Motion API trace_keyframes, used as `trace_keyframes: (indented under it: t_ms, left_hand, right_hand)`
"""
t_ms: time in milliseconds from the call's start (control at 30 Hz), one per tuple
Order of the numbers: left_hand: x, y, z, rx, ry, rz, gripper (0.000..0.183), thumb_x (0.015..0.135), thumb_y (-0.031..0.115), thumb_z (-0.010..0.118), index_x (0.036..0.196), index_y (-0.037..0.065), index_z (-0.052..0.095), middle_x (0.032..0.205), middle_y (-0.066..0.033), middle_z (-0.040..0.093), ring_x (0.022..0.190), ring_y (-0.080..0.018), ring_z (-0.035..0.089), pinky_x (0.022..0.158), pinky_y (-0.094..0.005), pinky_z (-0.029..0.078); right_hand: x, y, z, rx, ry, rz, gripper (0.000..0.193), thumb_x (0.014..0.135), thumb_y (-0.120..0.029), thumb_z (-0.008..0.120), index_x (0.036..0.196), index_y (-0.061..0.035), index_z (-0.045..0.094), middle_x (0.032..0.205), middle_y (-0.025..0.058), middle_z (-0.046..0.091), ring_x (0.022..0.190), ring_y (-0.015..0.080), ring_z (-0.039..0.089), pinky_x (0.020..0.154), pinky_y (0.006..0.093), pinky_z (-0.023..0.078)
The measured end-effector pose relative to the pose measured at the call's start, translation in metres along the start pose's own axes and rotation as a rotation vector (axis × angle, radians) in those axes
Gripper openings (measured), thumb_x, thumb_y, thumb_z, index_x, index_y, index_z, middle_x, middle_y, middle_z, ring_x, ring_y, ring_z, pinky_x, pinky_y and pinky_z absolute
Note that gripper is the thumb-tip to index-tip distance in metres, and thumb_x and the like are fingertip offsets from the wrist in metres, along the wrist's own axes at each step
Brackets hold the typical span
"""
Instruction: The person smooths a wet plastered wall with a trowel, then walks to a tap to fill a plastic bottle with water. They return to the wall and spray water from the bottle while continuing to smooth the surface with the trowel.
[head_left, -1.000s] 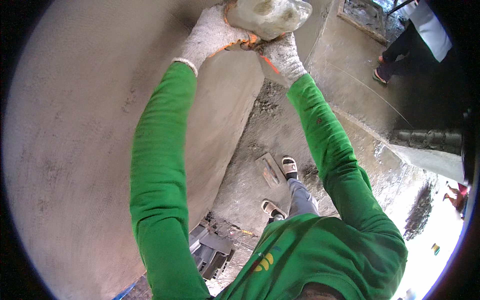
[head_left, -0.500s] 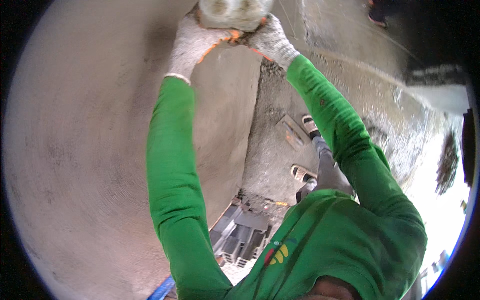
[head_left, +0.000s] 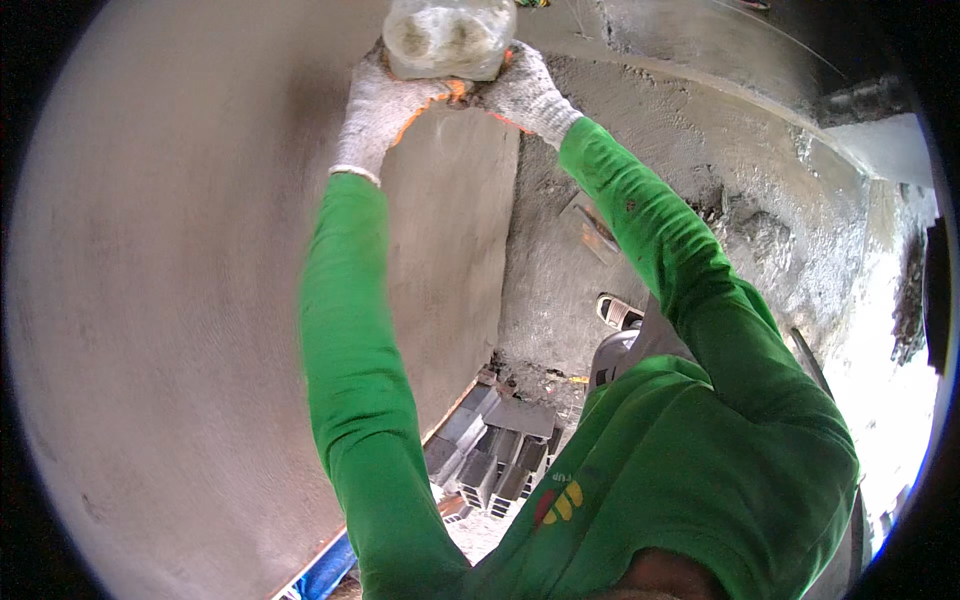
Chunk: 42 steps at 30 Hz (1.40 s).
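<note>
Raised out in front of me, a whitish, translucent plastic container (head_left: 450,40) with two rounded dents is cut off by the top edge. My left hand (head_left: 385,105), in a speckled white knit glove with orange on the palm side, is closed on its left side. On the opposite side, my right hand (head_left: 525,95) grips it in a matching glove. The thumbs come near each other under its lower edge. Most fingers are hidden behind it. The smooth grey plastered wall (head_left: 180,300) rises close by my left arm.
A flat plastering trowel (head_left: 597,230) lies on the rough floor (head_left: 545,290), partly behind my right arm. One sandalled foot (head_left: 618,310) shows below it. Grey hollow blocks (head_left: 500,460) are stacked by the wall's base, near a blue object (head_left: 330,572). Bright light comes from the right.
The container and both gloved hands appear slightly lower and farther left. One sandalled foot has gone out of sight. My right arm now covers part of the trowel.
</note>
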<state>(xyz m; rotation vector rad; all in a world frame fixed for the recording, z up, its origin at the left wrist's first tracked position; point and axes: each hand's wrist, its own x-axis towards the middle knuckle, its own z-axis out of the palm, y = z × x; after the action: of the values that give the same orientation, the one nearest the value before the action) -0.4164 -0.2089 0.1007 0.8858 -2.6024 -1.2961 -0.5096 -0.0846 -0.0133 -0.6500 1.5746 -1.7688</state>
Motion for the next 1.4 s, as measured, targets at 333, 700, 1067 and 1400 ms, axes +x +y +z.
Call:
trace_keyframes:
  t_ms: [333, 700, 1067, 1400]
  left_hand:
    - [-0.068, -0.045, 0.022, -0.006, 0.074, 0.072, 0.068, 0.057, 0.009, 0.094, 0.118, 0.004, 0.064, 0.103, -0.0073, 0.071, 0.093, -0.0162, 0.066, 0.082, -0.031, 0.054]
    - [-0.039, -0.125, 0.044, 0.099, 0.044, 0.167, 0.081, 0.06, 0.022, 0.095, 0.129, 0.003, 0.058, 0.123, -0.012, 0.067, 0.112, -0.0195, 0.064, 0.097, -0.0345, 0.053]
    - [-0.13, -0.167, 0.018, 0.058, 0.008, -0.239, 0.074, 0.061, 0.027, 0.094, 0.123, 0.006, 0.06, 0.115, -0.0105, 0.07, 0.105, -0.0214, 0.067, 0.093, -0.0359, 0.055]
    - [-0.249, -0.15, -0.033, 0.191, 0.16, -0.02, 0.074, 0.06, 0.025, 0.093, 0.123, 0.005, 0.06, 0.11, -0.0142, 0.07, 0.101, -0.0245, 0.069, 0.091, -0.0367, 0.055]
  right_hand:
    - [-0.048, 0.065, 0.03, -0.071, 0.045, -0.272, 0.036, 0.083, -0.036, 0.077, 0.105, -0.0091, 0.065, 0.069, 0.0044, 0.066, 0.054, 0.0146, 0.061, 0.052, 0.0304, 0.052]
    - [-0.038, 0.142, 0.034, -0.237, -0.041, -0.043, 0.044, 0.072, -0.041, 0.088, 0.091, -0.0061, 0.069, 0.061, 0.0023, 0.065, 0.056, 0.0132, 0.064, 0.056, 0.0304, 0.056]
    - [-0.095, 0.153, 0.1, 0.048, -0.227, 0.32, 0.043, 0.071, -0.02, 0.088, 0.104, -0.0044, 0.066, 0.085, 0.008, 0.071, 0.07, 0.0117, 0.066, 0.062, 0.0295, 0.055]
    - [-0.176, 0.12, 0.165, -0.24, -0.093, -0.415, 0.05, 0.074, -0.016, 0.085, 0.114, -0.0027, 0.057, 0.099, 0.0101, 0.066, 0.083, 0.016, 0.066, 0.068, 0.0306, 0.057]
